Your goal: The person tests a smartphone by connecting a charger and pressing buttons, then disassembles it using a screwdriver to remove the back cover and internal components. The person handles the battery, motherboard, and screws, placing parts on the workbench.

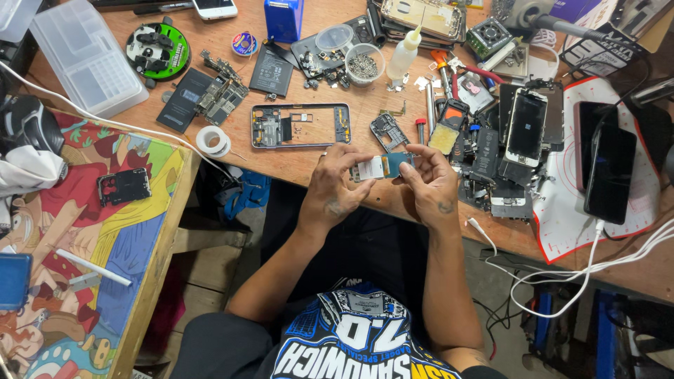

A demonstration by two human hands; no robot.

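Observation:
My left hand [338,184] and my right hand [428,182] together hold a small phone circuit board [382,166] with a blue part and a white part, just above the front edge of the wooden bench [351,133]. The left fingers pinch its left end, the right fingers its right end. Directly behind the hands lies an opened phone frame [300,126], and a small loose board [387,130] sits next to it.
Around the bench lie phone parts: batteries [270,71], a tape roll [213,140], a cup of screws [364,65], a glue bottle [404,55], several phones [526,126] and a dark phone [609,172] on a white mat. A colourful side table [91,238] stands at left. White cables [597,260] hang at right.

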